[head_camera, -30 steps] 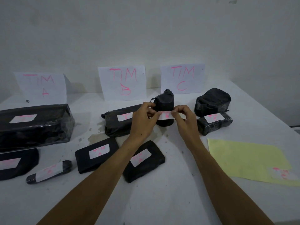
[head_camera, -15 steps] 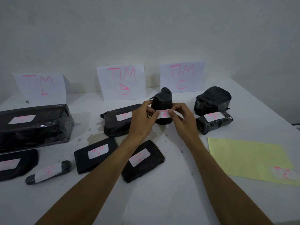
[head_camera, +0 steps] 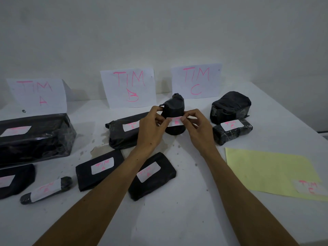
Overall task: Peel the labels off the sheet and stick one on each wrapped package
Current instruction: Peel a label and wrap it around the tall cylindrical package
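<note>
white label [head_camera: 174, 121] w/ pink writing, both hands pinching its ends, against upright black wrapped pkg [head_camera: 174, 110]

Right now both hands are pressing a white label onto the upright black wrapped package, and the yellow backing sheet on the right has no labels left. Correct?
Not quite. In the head view the yellow backing sheet has one white label left, at its near right corner. The rest holds: the left hand and right hand are pressing a white label onto the upright black wrapped package.

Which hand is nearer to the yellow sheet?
The right hand. It pinches a label at the upright package, up and left of the yellow sheet; the left hand is further left, across the package.
</note>
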`<state>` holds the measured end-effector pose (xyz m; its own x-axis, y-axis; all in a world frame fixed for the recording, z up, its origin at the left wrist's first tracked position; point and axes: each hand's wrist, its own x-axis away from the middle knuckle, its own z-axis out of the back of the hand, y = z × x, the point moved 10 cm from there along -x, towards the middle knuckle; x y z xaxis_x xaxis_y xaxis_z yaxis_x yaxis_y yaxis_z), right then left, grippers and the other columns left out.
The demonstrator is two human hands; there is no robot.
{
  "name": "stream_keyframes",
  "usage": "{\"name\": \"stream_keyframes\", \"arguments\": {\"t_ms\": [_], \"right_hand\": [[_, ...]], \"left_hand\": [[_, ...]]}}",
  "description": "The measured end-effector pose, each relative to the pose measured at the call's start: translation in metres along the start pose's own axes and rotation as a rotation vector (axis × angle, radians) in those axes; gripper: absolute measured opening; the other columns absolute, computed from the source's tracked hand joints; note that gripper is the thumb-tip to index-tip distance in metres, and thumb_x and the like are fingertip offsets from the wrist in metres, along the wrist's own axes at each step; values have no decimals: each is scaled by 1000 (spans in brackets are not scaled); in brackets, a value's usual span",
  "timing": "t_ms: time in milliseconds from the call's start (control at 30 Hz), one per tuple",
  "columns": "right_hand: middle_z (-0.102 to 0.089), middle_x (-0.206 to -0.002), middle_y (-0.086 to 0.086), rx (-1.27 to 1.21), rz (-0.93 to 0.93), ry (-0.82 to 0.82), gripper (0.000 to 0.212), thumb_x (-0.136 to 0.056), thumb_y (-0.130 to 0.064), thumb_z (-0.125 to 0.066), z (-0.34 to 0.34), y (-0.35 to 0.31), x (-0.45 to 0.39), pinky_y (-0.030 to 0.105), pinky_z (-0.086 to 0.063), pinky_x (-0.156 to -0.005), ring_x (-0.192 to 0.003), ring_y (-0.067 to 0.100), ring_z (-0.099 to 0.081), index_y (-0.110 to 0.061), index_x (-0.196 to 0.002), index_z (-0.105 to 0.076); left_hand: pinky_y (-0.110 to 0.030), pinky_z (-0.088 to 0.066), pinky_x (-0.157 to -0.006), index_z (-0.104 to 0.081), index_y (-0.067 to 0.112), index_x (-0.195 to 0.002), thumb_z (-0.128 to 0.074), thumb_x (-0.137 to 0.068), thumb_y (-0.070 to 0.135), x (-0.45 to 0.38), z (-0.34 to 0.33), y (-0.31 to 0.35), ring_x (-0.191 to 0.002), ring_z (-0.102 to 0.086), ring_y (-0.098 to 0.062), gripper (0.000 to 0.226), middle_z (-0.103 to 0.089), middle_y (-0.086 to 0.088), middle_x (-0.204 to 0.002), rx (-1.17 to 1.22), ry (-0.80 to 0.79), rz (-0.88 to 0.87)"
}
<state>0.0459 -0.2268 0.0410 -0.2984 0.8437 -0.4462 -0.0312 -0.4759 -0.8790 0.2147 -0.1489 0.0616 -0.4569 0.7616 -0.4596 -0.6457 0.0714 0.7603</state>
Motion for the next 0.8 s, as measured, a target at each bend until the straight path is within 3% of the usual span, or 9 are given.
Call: {"name": "stream_keyframes", "arguments": {"t_ms": [133, 267, 433, 533, 800], "right_hand": [[-68, -104, -6, -7, 4, -2, 7, -97, -17, -62, 1, 0, 0, 18, -54, -79, -97, 4, -67, -12, -102, -62], [-68, -105, -7, -7, -8, -1, 11, -97, -19, -63, 2, 3, 0, 15, -53, -78, -98, 1, -67, -12, -105, -63], [-67, -107, -5, -1, -19, -4, 13, -96, -18, -63, 0, 3, 0, 12, -51, -75, -98, -2, -66, -11, -107, -62], [-68, -105, -7, 9, -16, -16, 13, -96, -21, -64, 0, 2, 1, 13, -51, -77, -97, -1, -66, -14, -107, -62], [-68, -108, -6, -15, -32, -32, 19, -95, -20, -66, -2, 3, 1, 15, -52, -79, -100, 2, -67, -17, -113, -61]], "left_hand": [[-14, -52, -70, -61, 16, -114, -76, -86, 27, -2, 3, 2, -80, -65, -4, 33, -69, 4, -87, 10, -5, -19], [-13, -51, -76, -62, 16, -109, -78, -84, 26, -7, 3, 7, -93, -62, -5, 32, -67, 4, -105, -21, -35, -75], [-2, -42, -72, -58, 15, -110, -81, -80, 32, -10, 4, 4, -86, -54, -3, 42, -57, -1, -108, -87, -43, -63], [-9, -46, -76, -54, 16, -111, -83, -76, 40, -10, 0, 4, -93, -57, -9, 52, -60, 1, -112, -56, -91, -39], [-13, -46, -58, -48, 16, -96, -88, -66, 49, -18, -2, -2, -76, -57, -7, 60, -58, 5, -87, -31, -141, 31]]}}
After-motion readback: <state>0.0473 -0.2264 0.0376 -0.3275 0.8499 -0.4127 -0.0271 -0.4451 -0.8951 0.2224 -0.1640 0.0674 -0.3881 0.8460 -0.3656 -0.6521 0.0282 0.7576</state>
